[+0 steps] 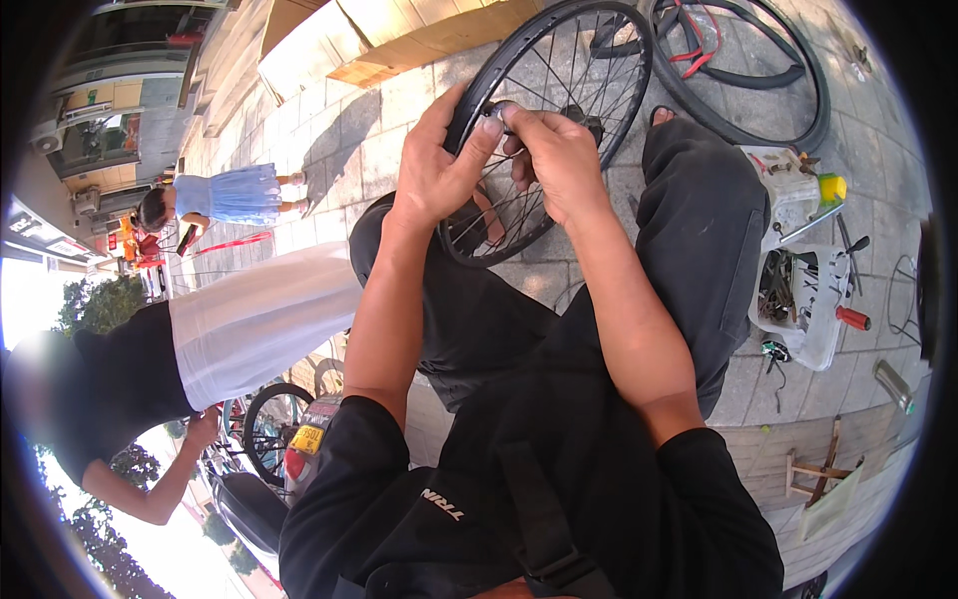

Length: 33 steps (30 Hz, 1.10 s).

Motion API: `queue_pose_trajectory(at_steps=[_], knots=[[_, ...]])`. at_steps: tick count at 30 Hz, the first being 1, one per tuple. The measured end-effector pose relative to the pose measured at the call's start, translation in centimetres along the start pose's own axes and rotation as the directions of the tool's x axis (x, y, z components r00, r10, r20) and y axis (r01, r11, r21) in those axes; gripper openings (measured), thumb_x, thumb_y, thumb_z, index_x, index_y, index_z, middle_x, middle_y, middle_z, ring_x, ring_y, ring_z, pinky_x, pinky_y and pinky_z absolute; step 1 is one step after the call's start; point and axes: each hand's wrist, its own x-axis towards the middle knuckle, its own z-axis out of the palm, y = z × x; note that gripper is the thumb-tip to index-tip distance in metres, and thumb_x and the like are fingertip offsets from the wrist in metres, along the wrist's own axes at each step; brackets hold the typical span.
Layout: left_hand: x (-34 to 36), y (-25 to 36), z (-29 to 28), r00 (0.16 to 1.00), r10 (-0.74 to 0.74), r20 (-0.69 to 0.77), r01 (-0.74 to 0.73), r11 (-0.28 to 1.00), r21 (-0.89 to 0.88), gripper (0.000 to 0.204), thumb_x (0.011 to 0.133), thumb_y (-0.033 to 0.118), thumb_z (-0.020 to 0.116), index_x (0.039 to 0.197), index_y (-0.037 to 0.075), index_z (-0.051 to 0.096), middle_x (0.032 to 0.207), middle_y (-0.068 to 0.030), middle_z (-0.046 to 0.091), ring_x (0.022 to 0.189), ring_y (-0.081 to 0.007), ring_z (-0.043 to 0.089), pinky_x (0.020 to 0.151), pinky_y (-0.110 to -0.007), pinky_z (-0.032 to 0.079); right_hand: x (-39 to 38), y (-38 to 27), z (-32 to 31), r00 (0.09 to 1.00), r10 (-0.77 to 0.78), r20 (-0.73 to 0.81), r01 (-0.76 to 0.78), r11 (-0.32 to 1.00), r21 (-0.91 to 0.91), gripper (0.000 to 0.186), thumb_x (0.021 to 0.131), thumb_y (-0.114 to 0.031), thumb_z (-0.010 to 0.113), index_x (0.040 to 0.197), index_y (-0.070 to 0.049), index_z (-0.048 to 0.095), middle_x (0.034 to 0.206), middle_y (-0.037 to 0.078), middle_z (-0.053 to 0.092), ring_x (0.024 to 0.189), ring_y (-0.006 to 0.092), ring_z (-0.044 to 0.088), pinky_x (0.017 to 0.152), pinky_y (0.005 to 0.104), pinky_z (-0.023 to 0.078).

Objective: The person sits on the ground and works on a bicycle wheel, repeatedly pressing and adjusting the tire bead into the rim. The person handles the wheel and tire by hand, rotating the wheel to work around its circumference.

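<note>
A black spoked bicycle wheel (pixel 629 100) stands tilted between my knees in the head view. My left hand (pixel 439 165) grips the rim on its left side, with the thumb up against a small shiny piece (pixel 496 115) at the rim's inner edge. My right hand (pixel 554 160) pinches at that same piece, thumb and fingertips together, its other fingers curled among the spokes. The piece is too small and covered to make out fully. The wheel's hub (pixel 584 125) is partly behind my right hand.
Tire and tubes (pixel 813 85) lie at upper right. Tool trays (pixel 818 339) and a wooden stool (pixel 828 469) are right. Cardboard (pixel 419 45) lies ahead. A person in black and white (pixel 249 319) is left, another in blue (pixel 239 195) farther off. A bicycle (pixel 254 429) stands behind.
</note>
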Motion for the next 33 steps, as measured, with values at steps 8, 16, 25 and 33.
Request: queue_pose_trajectory(at_steps=[8,16,25,33], knots=[[-1.4,-0.4,-0.1,0.930,-0.355,-0.093,0.342,0.931,-0.128,0.049,0.114,0.045,0.048,0.110,0.003,0.073,0.072,0.0039,0.053,0.063,-0.0053,0.046,0.055,-0.026,0.042,0.2,4.6,-0.1,0.986,0.105,0.129,-0.128,0.975,0.183,0.029,0.103,-0.026,0.069,0.103,0.002,0.070,0.083,0.008,0.068,0.061,0.0145,0.064,0.050,0.0302,0.051],[-1.3,-1.8,-0.3,0.944,-0.303,-0.132,0.296,0.952,-0.074,0.044,0.114,0.040,0.050,0.104,0.004,0.073,0.070,0.0029,0.055,0.059,-0.0059,0.047,0.051,-0.026,0.040,0.7,5.1,1.2,0.986,0.131,0.099,-0.142,0.983,0.119,0.033,0.107,-0.030,0.063,0.098,0.002,0.070,0.079,0.007,0.068,0.058,0.0131,0.061,0.048,0.0290,0.048],[-1.7,-2.0,-0.7,0.921,-0.378,-0.091,0.354,0.913,-0.201,0.046,0.115,0.041,0.048,0.120,0.005,0.075,0.071,0.0023,0.054,0.057,-0.0061,0.047,0.051,-0.024,0.039,0.0,4.5,1.4,0.986,0.093,0.137,-0.055,0.964,-0.261,0.043,0.109,-0.034,0.058,0.086,0.001,0.068,0.068,0.004,0.062,0.050,0.0110,0.054,0.043,0.0282,0.041],[-1.4,-1.8,-0.4,0.930,-0.350,-0.115,0.317,0.920,-0.230,0.046,0.114,0.039,0.052,0.085,0.005,0.060,0.066,0.0053,0.046,0.060,-0.0042,0.040,0.051,-0.026,0.033,1.6,7.2,1.2,0.990,-0.013,0.143,0.034,0.989,-0.146,0.041,0.110,-0.031,0.056,0.090,0.002,0.070,0.064,0.000,0.056,0.051,0.0092,0.051,0.042,0.0285,0.040]])
